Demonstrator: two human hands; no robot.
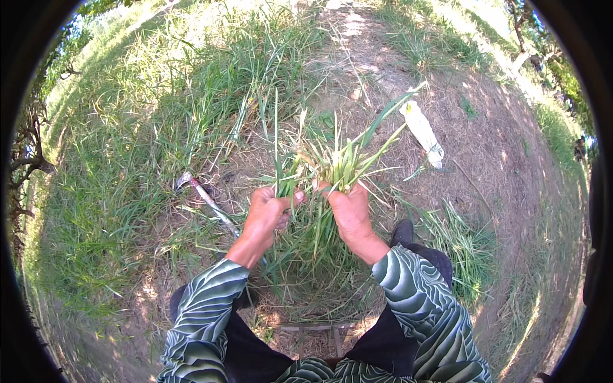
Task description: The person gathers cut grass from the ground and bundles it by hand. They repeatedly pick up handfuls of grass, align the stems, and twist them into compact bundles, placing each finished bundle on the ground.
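A bundle of cut green grass (329,163) stands up between both hands at the picture's middle. My left hand (268,214) is closed around the bundle's left stems. My right hand (348,207) grips the right part of the same bundle, thumb side up. Long blades fan out above the fists toward the upper right. More cut grass (313,249) hangs down and lies below the hands, between my knees. Both forearms wear green and white striped sleeves.
A sickle (207,199) with a pale handle lies on the ground left of my left hand. A white plastic wrapper (423,131) lies on bare soil at upper right. Tall grass (159,108) covers the left; a cut grass heap (456,239) lies right of my knee.
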